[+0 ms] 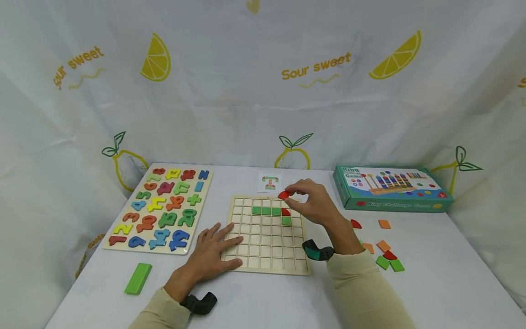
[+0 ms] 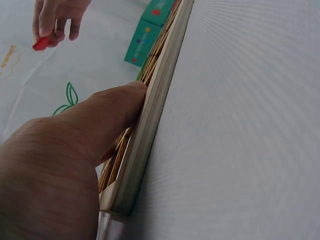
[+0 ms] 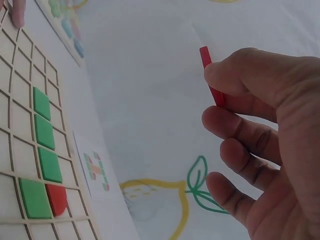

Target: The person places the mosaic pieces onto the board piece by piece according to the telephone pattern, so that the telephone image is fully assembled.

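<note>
My right hand (image 1: 310, 201) pinches a red quarter-circle tile (image 3: 212, 75) between thumb and forefinger, held up above the far right part of a wooden grid board (image 1: 260, 251). Three green square tiles (image 1: 266, 210) sit in a row in the board's cells. At the right end of that row lies another red quarter-circle tile (image 1: 285, 212), with a green square tile (image 1: 286, 221) one cell nearer to me. My left hand (image 1: 211, 251) rests with spread fingers on the board's left side; its thumb touches the near edge in the left wrist view.
A pattern card (image 1: 270, 183) lies beyond the board. Loose orange, red and green tiles (image 1: 383, 262) are scattered at the right, near a green game box (image 1: 392, 189). At the left are a number puzzle board (image 1: 158, 210) and a green block (image 1: 138, 278).
</note>
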`<state>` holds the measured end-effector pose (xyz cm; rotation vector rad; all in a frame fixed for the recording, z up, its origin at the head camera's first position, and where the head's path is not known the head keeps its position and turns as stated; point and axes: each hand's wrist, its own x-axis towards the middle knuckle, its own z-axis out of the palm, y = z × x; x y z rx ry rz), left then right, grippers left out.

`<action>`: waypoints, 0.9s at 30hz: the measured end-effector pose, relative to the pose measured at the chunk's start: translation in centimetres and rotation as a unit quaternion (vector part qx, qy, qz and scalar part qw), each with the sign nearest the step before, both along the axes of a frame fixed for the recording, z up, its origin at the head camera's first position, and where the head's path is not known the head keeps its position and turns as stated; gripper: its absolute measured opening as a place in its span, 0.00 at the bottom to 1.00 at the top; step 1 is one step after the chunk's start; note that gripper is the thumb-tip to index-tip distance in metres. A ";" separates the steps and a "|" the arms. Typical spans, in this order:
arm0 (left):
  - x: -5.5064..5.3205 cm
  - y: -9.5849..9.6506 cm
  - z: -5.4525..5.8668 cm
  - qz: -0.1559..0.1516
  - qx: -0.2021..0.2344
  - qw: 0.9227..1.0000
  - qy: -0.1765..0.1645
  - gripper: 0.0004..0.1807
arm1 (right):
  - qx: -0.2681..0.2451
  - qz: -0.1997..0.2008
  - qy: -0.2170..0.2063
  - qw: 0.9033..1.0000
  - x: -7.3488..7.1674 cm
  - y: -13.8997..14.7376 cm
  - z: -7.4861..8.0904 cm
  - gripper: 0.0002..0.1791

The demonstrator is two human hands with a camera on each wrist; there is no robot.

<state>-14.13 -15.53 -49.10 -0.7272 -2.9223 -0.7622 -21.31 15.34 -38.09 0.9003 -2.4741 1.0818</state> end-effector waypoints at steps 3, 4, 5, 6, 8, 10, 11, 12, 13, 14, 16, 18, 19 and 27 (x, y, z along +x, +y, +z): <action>0.0 0.0 0.0 -0.001 0.000 1.000 0.001 0.35 | -0.005 0.010 -0.008 1.000 -0.8 -1.5 -0.6 0.12; 0.0 -0.1 0.0 -0.001 0.000 1.000 0.003 0.34 | -0.005 0.011 -0.011 1.000 -1.0 -2.0 -0.8 0.12; 0.0 -0.1 0.0 -0.001 0.000 1.000 0.003 0.34 | -0.006 0.012 -0.016 1.000 -1.3 -2.5 -1.1 0.12; 0.0 -0.1 0.0 -0.001 -0.002 1.000 0.004 0.34 | -0.009 0.015 -0.020 1.000 -1.6 -3.0 -1.3 0.12; 0.0 0.0 0.0 -0.001 -0.003 1.000 0.003 0.34 | -0.011 0.018 -0.032 0.999 -2.1 -3.7 -1.9 0.13; 0.0 0.0 0.0 -0.002 -0.002 1.000 0.003 0.34 | -0.011 0.019 -0.048 0.999 -2.5 -4.4 -2.4 0.13; -0.1 0.0 0.0 -0.002 -0.003 1.000 0.003 0.34 | -0.009 0.018 -0.057 0.998 -2.7 -4.7 -2.7 0.13; -0.1 0.0 0.0 -0.002 -0.004 1.000 0.003 0.34 | -0.006 0.014 -0.067 0.998 -2.8 -5.0 -2.9 0.12; -0.1 0.0 0.0 -0.002 -0.005 1.000 0.002 0.34 | -0.001 0.009 -0.078 0.997 -2.9 -5.3 -3.2 0.12; 0.0 0.0 0.0 -0.002 -0.006 1.000 0.003 0.34 | 0.007 0.005 -0.086 0.996 -3.1 -5.6 -3.5 0.12; 0.0 0.0 0.0 -0.001 -0.011 1.000 0.002 0.34 | 0.021 -0.004 -0.110 0.994 -3.3 -6.2 -4.1 0.11; 0.0 0.0 0.0 0.001 -0.014 1.000 0.001 0.35 | 0.035 -0.011 -0.133 0.990 -3.6 -6.8 -4.6 0.12; 0.0 0.0 0.0 0.002 -0.016 1.000 0.002 0.35 | 0.043 -0.013 -0.145 0.988 -3.7 -7.1 -4.9 0.12; -0.1 0.0 0.0 0.001 -0.018 1.000 0.008 0.34 | 0.112 -0.022 -0.183 0.977 -4.7 -9.0 -6.6 0.12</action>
